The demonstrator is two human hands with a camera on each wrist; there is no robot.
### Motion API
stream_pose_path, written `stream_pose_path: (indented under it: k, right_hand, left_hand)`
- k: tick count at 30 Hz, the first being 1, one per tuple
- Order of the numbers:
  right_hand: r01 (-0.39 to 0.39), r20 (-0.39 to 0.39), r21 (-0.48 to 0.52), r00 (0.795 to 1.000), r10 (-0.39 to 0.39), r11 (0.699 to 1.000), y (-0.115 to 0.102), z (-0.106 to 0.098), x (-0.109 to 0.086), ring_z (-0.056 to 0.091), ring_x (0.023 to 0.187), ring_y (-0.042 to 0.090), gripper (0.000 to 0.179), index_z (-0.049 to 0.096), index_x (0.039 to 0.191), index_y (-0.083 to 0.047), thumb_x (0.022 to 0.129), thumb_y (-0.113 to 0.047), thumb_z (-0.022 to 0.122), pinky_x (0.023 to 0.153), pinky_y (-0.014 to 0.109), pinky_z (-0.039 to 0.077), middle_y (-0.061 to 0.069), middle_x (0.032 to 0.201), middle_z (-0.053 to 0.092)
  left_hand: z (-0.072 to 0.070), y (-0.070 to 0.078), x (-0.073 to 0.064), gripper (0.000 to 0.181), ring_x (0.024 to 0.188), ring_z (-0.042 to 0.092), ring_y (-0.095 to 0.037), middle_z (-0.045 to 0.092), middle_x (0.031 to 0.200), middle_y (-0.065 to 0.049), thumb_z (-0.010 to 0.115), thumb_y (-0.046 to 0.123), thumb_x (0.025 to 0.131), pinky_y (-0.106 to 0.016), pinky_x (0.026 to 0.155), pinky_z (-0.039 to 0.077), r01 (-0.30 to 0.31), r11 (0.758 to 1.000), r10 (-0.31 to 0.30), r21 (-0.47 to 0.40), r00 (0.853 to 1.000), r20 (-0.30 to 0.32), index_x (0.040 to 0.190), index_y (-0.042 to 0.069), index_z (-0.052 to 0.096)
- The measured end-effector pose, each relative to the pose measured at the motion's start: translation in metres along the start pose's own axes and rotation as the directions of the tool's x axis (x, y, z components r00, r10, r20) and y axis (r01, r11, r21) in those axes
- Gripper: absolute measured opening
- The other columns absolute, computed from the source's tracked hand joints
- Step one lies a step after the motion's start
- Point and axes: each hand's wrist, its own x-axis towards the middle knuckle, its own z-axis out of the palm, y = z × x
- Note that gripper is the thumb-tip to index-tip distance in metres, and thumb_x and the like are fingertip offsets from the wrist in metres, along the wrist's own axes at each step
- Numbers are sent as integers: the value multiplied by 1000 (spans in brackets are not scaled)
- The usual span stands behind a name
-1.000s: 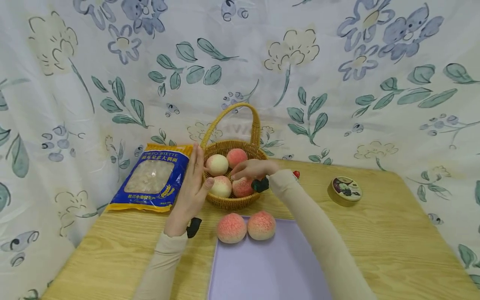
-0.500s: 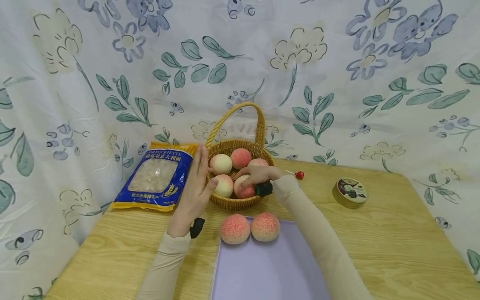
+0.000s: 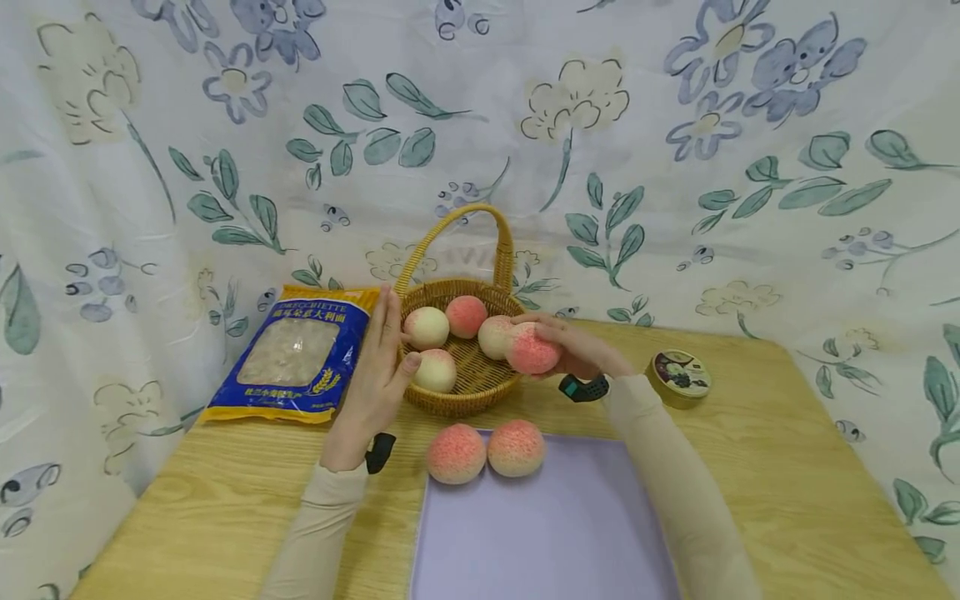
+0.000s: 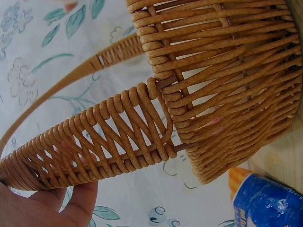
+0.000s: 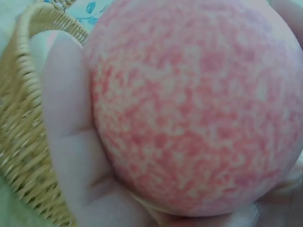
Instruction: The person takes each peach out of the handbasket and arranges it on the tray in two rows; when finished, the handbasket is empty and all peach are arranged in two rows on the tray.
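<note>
A wicker basket (image 3: 480, 372) with a tall arched handle (image 3: 502, 250) stands on the table and holds several pink-and-cream peaches. My left hand (image 3: 372, 392) is at its left side, fingers long against the rim; in the left wrist view those fingers (image 4: 79, 203) reach behind the woven handle. Over the basket's right rim, my right hand (image 3: 581, 346) grips a pink peach (image 3: 533, 348), with fingers around it in the right wrist view. A paler peach (image 3: 493, 337) overlaps it from behind. Two more peaches, one left (image 3: 456, 454) and one right (image 3: 517, 448), sit side by side.
A lilac tray (image 3: 547, 525) lies in front of the basket, with the two peaches at its far edge. Left of the basket is a blue-and-yellow orecchiette bag (image 3: 292, 358). A round tin (image 3: 679, 379) stands at the right. A floral curtain (image 3: 480, 167) hangs behind.
My right hand has taken hold of the front right peach inside the basket and lifted it toward the right rim. My left hand stays at the basket's side.
</note>
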Motion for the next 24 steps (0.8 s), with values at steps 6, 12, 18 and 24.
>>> stream_pose_path:
  k: [6,12,18,24]
  right_hand:
    - [71,14,33,997,-72,997,30,-10,-40,58,109,20,67,38,144,-19,90,-42,68,89,49,54,8,141,34]
    - [36,-43,93,999,-32,995,63,4,-75,59,110,15,50,42,142,-16,96,-19,60,89,35,54,0,136,47]
    - [-13,-166,54,986,22,998,83,25,-91,53,115,3,64,29,151,0,96,-20,56,93,23,48,17,151,38]
    - [-98,-274,16,957,99,995,88,35,-95,59,105,13,62,34,150,-3,96,-25,55,84,36,56,22,143,44]
  left_hand:
    - [0,0,0,80,99,60,-35,-3,165,-11,20,68,95,-58,103,33,15,1000,-15,-8,1000,12,157,24,-4]
    - [-1,1,0,79,100,59,-34,-6,165,-10,23,65,96,-58,101,35,24,999,-23,-24,999,29,157,22,-5]
    - [-4,2,2,77,103,57,-35,-7,165,-6,27,61,99,-54,92,41,49,998,-47,-43,998,35,157,22,-4]
    - [0,3,1,76,103,58,-36,-8,165,-6,28,58,100,-51,87,44,44,998,-42,-34,998,39,157,20,-5]
